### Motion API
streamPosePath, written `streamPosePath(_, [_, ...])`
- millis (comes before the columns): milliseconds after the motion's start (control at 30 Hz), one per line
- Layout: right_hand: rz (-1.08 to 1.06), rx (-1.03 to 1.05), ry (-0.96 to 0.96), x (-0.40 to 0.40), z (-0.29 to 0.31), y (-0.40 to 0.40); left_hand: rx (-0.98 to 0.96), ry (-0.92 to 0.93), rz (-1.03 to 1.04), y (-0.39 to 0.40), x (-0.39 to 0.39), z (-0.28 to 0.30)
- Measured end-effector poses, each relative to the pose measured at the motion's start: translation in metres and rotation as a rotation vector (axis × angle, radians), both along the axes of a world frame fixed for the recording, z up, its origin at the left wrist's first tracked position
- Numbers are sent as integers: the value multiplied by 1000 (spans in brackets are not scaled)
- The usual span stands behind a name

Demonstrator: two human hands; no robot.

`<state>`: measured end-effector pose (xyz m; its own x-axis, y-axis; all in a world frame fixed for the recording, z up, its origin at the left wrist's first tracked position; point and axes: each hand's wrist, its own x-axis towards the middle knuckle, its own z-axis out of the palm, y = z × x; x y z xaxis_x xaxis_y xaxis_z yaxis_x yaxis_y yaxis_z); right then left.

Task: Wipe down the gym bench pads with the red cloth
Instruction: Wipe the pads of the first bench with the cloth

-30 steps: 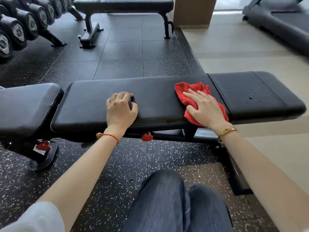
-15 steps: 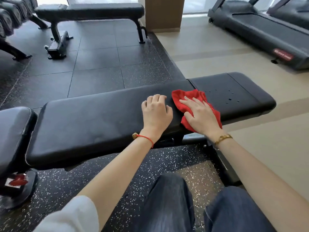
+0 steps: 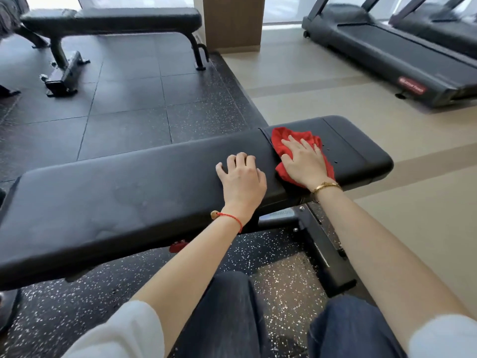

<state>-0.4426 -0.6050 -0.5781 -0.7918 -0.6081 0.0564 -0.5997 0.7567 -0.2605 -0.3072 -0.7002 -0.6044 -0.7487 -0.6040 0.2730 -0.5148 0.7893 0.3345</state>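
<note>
Crumpled red cloth (image 3: 286, 140) lies on the short black bench pad (image 3: 361, 151), right hand (image 3: 305, 164) pressing it, fingers straight and spread; left hand (image 3: 242, 179) fingers bent, resting on the long pad (image 3: 116, 197)

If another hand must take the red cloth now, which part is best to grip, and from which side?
Probably the bunched far edge of the red cloth, pinched from above on the far side. There the folds stand up free beyond the fingertips; the right hand lies flat over the middle, and the rest lies flat on the short pad.
</note>
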Motion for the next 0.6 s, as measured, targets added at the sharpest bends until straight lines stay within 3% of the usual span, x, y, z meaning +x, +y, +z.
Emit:
streamPosePath(267, [444,-75,59,-6,-5,49,-72,69,56,1,-5,-7])
streamPosePath(433, [284,-64,90,-72,-6,78,-82,86,74,5,-4,-10])
streamPosePath(600, [236,-4,32,-103,-2,30,-72,88,90,9,-5,-4])
